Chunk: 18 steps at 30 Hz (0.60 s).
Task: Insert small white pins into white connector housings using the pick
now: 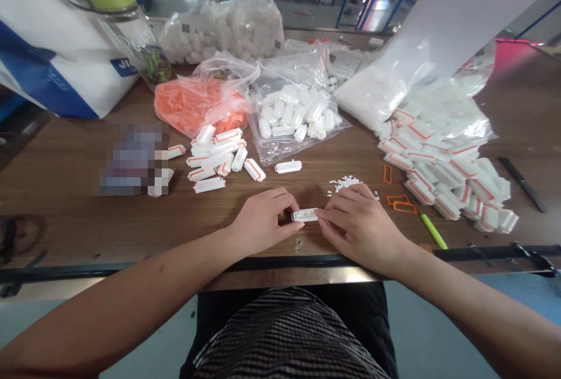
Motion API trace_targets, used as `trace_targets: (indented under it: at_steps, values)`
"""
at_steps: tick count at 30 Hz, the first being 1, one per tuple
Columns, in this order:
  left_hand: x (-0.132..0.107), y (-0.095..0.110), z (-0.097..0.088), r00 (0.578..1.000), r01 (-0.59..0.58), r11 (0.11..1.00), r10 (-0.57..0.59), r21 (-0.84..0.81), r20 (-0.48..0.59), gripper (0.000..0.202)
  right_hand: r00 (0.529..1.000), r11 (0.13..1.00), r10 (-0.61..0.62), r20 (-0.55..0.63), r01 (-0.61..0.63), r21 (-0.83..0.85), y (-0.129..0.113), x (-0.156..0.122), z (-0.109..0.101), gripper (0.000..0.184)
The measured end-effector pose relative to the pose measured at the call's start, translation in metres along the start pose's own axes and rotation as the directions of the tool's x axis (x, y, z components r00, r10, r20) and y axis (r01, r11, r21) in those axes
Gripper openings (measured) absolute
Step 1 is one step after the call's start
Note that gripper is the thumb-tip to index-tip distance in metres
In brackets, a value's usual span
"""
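Between my two hands, close to the table's front edge, is a small white plastic housing point(305, 215) with marks or slots on its upper face. My left hand point(262, 219) pinches its left end between thumb and fingers. At the right end, the fingertips of my right hand point(356, 224) are closed on it; whether they also hold a tiny part is hidden. Just beyond my right hand lies a heap of tiny white pegs point(345, 183), partly covered by the fingers. Orange rectangular frames point(404, 207) lie to the right of that hand. Another white housing point(288, 166) lies ahead.
White housings with orange trim are piled at left point(217, 154) and right point(447, 177). Behind stand a bag of orange parts point(197, 104), a bag of white housings point(298, 113) and a bottle point(135, 40). A green tool point(433, 231) and a black strip point(521, 185) lie right.
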State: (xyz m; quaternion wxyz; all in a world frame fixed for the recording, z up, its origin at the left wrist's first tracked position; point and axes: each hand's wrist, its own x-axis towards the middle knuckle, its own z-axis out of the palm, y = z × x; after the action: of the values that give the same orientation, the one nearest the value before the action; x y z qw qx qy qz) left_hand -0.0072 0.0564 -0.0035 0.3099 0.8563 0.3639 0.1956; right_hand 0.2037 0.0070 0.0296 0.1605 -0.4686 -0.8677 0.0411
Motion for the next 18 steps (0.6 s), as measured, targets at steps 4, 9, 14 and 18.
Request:
trace_targets:
  at_steps: [4,9,14,18]
  values:
    - [0.0,0.0,0.0,1.0,0.001,1.0,-0.001,0.002,0.0,0.013,0.992,0.976,0.115,-0.05,-0.103,0.19,0.026,-0.001,-0.002,0.021]
    - [0.002,0.0,-0.002,1.0,-0.007,1.0,0.007,0.0,0.001,0.013,0.867,0.863,0.499,0.012,-0.498,0.085,0.085,0.004,-0.016,0.018]
    - [0.001,-0.001,-0.002,1.0,-0.02,1.0,0.02,-0.01,-0.005,0.012,0.77,0.772,0.619,0.157,-0.633,0.059,0.108,0.017,-0.016,0.017]
    - [0.001,0.0,-0.002,1.0,-0.013,1.0,0.013,-0.016,-0.005,0.012,0.764,0.776,0.608,0.217,-0.629,0.041,0.108,0.025,-0.011,0.014]
